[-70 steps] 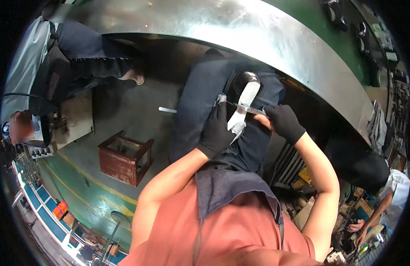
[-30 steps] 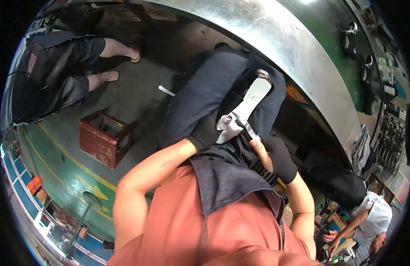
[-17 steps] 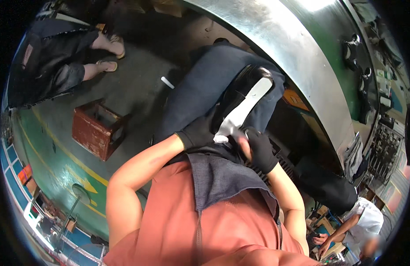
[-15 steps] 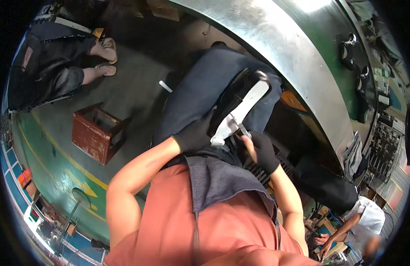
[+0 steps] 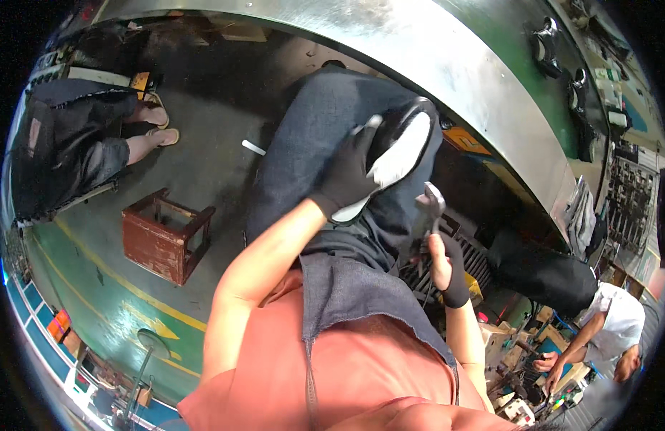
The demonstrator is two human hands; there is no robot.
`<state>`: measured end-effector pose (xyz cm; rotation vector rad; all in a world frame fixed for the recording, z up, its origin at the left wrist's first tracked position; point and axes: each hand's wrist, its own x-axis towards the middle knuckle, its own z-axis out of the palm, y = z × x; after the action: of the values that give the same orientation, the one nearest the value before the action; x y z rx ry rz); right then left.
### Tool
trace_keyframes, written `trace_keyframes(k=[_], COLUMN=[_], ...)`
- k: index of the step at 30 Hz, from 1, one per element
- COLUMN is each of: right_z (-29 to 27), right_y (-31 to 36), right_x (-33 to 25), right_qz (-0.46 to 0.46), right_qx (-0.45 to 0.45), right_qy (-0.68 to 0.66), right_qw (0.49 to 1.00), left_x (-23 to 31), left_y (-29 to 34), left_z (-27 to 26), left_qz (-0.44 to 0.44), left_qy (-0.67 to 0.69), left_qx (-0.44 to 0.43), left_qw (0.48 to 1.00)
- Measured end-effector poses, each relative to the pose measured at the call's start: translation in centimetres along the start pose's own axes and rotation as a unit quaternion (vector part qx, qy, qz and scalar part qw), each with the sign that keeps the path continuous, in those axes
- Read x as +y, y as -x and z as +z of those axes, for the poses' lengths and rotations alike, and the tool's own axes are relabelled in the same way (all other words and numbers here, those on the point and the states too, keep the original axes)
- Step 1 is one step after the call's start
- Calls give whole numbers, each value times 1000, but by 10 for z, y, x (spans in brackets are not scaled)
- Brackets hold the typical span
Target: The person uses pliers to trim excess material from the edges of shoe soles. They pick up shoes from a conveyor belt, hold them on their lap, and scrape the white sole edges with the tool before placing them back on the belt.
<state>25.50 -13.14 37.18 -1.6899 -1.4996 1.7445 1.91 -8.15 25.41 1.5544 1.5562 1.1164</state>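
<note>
A black shoe (image 5: 405, 115) lies sole up across my lap, its white sole (image 5: 404, 154) facing me. My left hand (image 5: 352, 167), in a black glove with pale fingertips, grips the shoe's side and covers the middle part of the sole. To the right of the shoe, apart from it, my right hand (image 5: 449, 269) is closed around a metal hand tool (image 5: 433, 201) with a curved, hooked head pointing up. The bare thumb of that gloved hand lies along the handle. The tool's exact kind is unclear.
A metal-edged workbench (image 5: 483, 79) curves past my knees, with black shoes (image 5: 546, 47) on its green top. At left stands a small brown stool (image 5: 160, 241); beyond it a person sits in sandals (image 5: 160, 136). Another person in white (image 5: 616, 320) works at lower right.
My right hand and the tool have moved off the sole, down and to the right. My left hand has slid up along the shoe, now covering part of the sole.
</note>
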Motion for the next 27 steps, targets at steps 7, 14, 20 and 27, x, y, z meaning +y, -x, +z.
trace_keyframes(k=[7,14,20,27], right_z=[-14,9,-17,-32], right_y=[-29,-51,-136,-132], right_x=[5,-62,-2,-30], right_qz=[26,-148,-436,181], right_qx=[-124,-78,-62,-358], right_qy=[167,584,520,97], right_qw=[978,794,732,911], left_x=[-28,0,-21,-27], left_y=[43,63,48,18], left_z=[-15,-2,-6,8], left_qz=[-97,-43,-66,62], left_qy=[162,-61,31,-33], left_qx=[-126,-98,-83,-8], left_qw=[974,992,994,997])
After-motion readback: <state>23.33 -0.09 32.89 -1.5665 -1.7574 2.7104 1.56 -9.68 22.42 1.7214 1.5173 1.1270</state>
